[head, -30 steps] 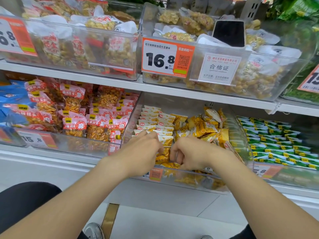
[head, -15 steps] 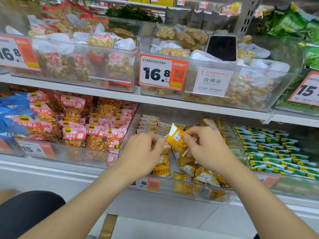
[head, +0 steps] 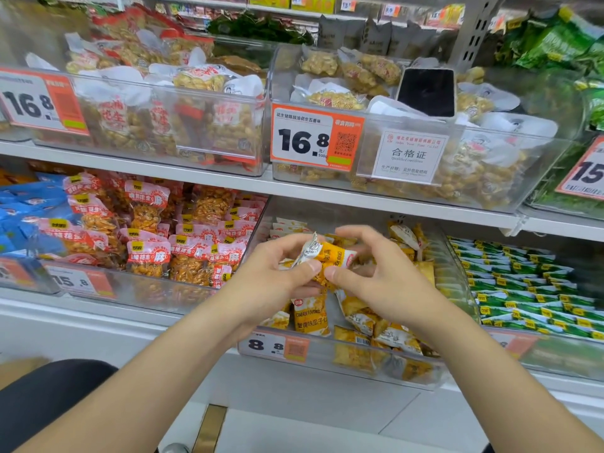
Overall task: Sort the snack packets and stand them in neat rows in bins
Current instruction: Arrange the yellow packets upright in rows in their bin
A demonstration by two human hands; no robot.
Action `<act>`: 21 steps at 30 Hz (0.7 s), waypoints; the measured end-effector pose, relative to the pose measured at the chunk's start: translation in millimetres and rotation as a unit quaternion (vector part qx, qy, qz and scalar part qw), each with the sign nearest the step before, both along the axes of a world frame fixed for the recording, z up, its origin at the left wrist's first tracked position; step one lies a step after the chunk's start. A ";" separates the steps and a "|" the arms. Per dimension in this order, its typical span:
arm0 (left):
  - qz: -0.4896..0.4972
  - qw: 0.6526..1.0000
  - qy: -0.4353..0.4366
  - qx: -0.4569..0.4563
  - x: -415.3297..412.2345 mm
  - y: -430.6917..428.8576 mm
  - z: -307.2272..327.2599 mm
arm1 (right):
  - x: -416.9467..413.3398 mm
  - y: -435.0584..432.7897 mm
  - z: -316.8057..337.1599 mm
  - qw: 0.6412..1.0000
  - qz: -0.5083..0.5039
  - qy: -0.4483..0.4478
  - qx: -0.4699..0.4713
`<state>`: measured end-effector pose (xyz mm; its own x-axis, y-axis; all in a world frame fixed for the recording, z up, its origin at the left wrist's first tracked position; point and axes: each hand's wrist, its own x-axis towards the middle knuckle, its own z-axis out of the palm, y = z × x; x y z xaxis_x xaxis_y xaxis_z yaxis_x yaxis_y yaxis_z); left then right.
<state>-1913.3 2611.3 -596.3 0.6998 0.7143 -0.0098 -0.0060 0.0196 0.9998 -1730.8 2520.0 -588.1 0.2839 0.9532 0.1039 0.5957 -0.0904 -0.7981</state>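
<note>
Lower shelf (head: 98, 308); landmark is the clear bin (head: 359, 364) with the 8.8 tag. Inside it, loose yellow packets (head: 369, 318) lie jumbled toward its front and right. Pale packets stand in rows (head: 287, 227) at its back left. Above the bin's middle the left hand (head: 271, 279) and right hand (head: 385, 276) meet. Left fingers pinch a white packet (head: 309, 250), right fingers pinch a yellow packet (head: 335, 256). Both are held clear of the heap, probably to tell the kinds apart before standing each in its row.
</note>
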 end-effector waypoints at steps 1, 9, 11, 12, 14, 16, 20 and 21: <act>0.009 1.000 0.008 0.014 -0.5 0.8 -0.8 | -1.2 0.1 -0.2 1.000 0.012 -0.008 -0.015; 0.037 0.999 0.030 0.026 2.7 0.4 -8.1 | -8.5 -5.4 10.6 0.993 0.017 0.066 -0.098; 0.037 0.997 0.040 0.049 2.8 -0.8 -8.0 | -7.2 -6.7 11.7 0.993 0.018 0.037 -0.110; 0.036 0.996 0.050 0.065 3.1 -1.5 -8.3 | -7.0 -7.5 11.8 0.992 0.019 0.033 -0.117; 0.041 0.995 0.054 0.067 4.6 -3.3 -8.6 | -5.5 -9.0 12.6 0.990 0.007 0.070 -0.126; 0.054 0.997 0.038 0.031 6.1 -4.1 -7.3 | -4.3 -8.6 14.4 0.980 -0.015 0.146 -0.135; 0.066 0.995 0.004 -0.081 11.9 -1.9 -9.8 | 2.2 -2.9 13.2 0.949 -0.041 0.285 -0.127; 0.073 0.992 -0.004 -0.107 13.5 -2.6 -11.3 | 4.9 -0.3 10.1 0.948 -0.045 0.291 -0.120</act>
